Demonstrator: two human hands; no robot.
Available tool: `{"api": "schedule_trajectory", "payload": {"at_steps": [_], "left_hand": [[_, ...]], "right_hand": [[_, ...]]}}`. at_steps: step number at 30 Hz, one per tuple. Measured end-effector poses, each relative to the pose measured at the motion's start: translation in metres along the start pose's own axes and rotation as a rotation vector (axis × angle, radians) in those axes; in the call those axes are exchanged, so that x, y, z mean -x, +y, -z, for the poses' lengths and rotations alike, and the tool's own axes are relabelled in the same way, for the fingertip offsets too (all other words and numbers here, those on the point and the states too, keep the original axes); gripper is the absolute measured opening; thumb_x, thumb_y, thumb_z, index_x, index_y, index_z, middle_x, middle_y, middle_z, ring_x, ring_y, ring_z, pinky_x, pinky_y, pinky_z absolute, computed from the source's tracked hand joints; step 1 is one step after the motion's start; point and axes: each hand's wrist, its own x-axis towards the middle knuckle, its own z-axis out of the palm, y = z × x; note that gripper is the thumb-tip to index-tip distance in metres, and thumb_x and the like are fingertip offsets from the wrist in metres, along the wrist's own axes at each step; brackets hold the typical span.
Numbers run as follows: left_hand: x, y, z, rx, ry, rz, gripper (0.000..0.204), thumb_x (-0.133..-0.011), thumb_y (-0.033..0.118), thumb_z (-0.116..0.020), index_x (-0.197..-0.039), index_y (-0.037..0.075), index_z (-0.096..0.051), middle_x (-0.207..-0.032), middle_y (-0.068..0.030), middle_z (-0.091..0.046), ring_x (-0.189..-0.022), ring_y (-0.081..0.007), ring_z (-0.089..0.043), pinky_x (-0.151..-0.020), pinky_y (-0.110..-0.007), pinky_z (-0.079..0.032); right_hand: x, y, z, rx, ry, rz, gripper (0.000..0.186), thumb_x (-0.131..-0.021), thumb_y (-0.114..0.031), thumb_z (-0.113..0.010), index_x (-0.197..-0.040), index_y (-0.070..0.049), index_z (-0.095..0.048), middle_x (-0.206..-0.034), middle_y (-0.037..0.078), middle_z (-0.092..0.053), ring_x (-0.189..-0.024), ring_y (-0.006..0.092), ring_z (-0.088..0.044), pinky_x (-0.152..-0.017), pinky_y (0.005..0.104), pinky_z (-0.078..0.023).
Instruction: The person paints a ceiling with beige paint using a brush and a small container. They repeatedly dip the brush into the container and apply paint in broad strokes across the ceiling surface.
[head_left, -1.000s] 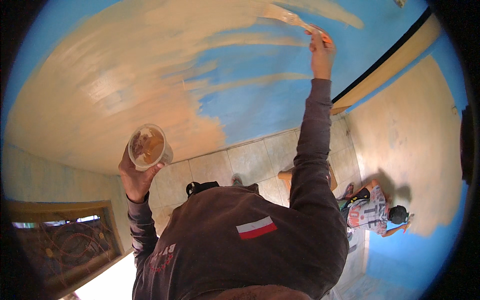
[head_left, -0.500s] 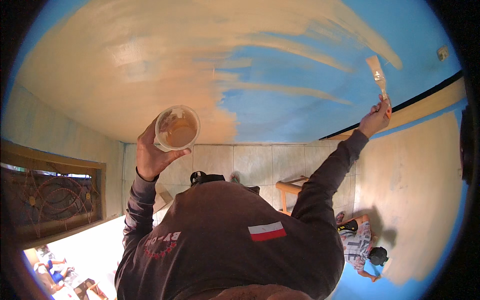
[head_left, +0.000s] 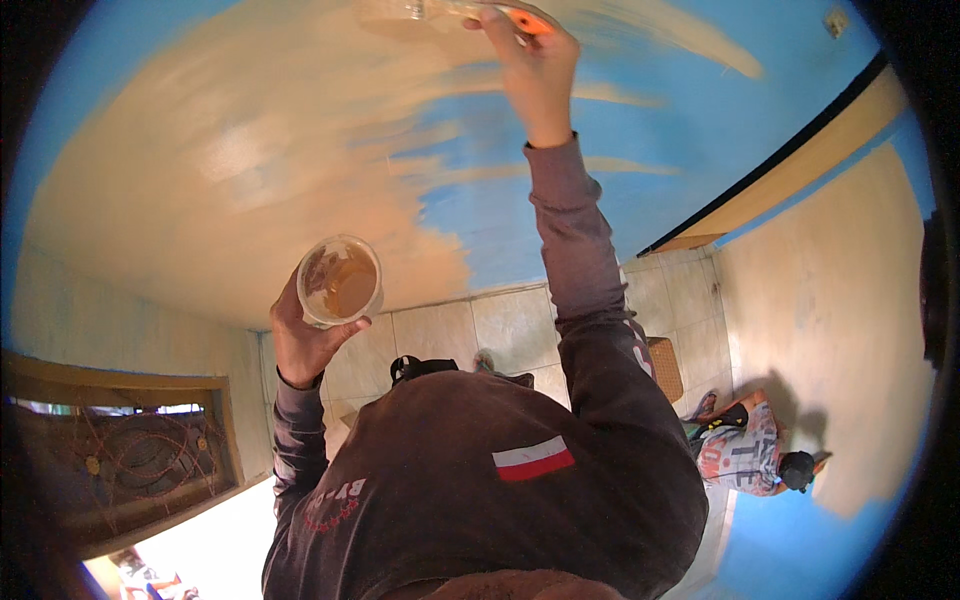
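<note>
My left hand [head_left: 303, 335] is wrapped round a clear plastic tub [head_left: 341, 282] with beige paint inside, held below the wall's painted part. High up, my right hand [head_left: 535, 65] grips a paintbrush [head_left: 455, 8] by its orange-tipped handle. The bristles point left and lie at or close to the beige area of the wall; whether they touch is unclear. The wall [head_left: 270, 130] is beige on the left, with streaks of beige running over bright blue on the right.
At the right, another person [head_left: 745, 450] in a patterned shirt and dark cap is low beside a beige-and-blue wall. A wooden stool [head_left: 663, 370] stands near my right arm. A window with a metal grille [head_left: 130, 450] is at the left. Pale tiles [head_left: 510, 325] cover the floor.
My right hand has swung up and left with the paintbrush, from the blue part of the wall to the beige part. The tub has shifted slightly lower and left in view.
</note>
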Motion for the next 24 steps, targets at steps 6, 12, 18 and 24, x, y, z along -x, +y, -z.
{"api": "schedule_trajectory", "payload": {"at_steps": [6, 12, 18, 24], "left_hand": [[0.004, 0.003, -0.001, -0.008, 0.03, 0.003, 0.093, -0.061, 0.037, -0.096, -0.132, -0.005, -0.054, -0.12, -0.0164, -0.068, -0.114, -0.0244, -0.064, -0.096, -0.04, -0.052], [0.001, 0.015, -0.001, 0.01, 0.025, 0.003, 0.09, -0.063, 0.035, -0.095, -0.132, -0.005, -0.054, -0.121, -0.0163, -0.067, -0.115, -0.0248, -0.064, -0.099, -0.04, -0.051], [-0.002, 0.022, 0.003, 0.031, -0.014, 0.031, 0.09, -0.063, 0.036, -0.095, -0.132, -0.004, -0.054, -0.121, -0.0161, -0.067, -0.115, -0.0246, -0.064, -0.098, -0.039, -0.051], [-0.006, 0.03, 0.004, 0.053, -0.04, 0.021, 0.091, -0.062, 0.037, -0.095, -0.132, -0.004, -0.054, -0.12, -0.0162, -0.067, -0.113, -0.0246, -0.064, -0.097, -0.039, -0.052]], "right_hand": [[-0.024, 0.001, 0.035, 0.051, 0.011, 0.0, 0.022, -0.097, -0.017, -0.066, -0.11, 0.0, -0.071, -0.094, 0.008, -0.073, -0.085, 0.0132, -0.068, -0.074, 0.0282, -0.053], [-0.045, 0.003, 0.159, 0.188, 0.19, -0.109, 0.019, -0.096, -0.022, -0.068, -0.105, -0.007, -0.072, -0.088, 0.004, -0.073, -0.058, -0.0005, -0.036, -0.051, 0.0171, -0.028], [-0.065, -0.014, 0.275, 0.283, 0.263, -0.173, 0.021, -0.096, -0.023, -0.068, -0.107, -0.005, -0.07, -0.085, 0.001, -0.068, -0.061, -0.0003, -0.037, -0.051, 0.0162, -0.027], [-0.082, -0.031, 0.351, 0.275, 0.346, -0.227, 0.024, -0.097, -0.026, -0.066, -0.105, -0.003, -0.071, -0.084, -0.003, -0.06, -0.062, 0.0009, -0.036, -0.051, 0.0177, -0.027]]}}
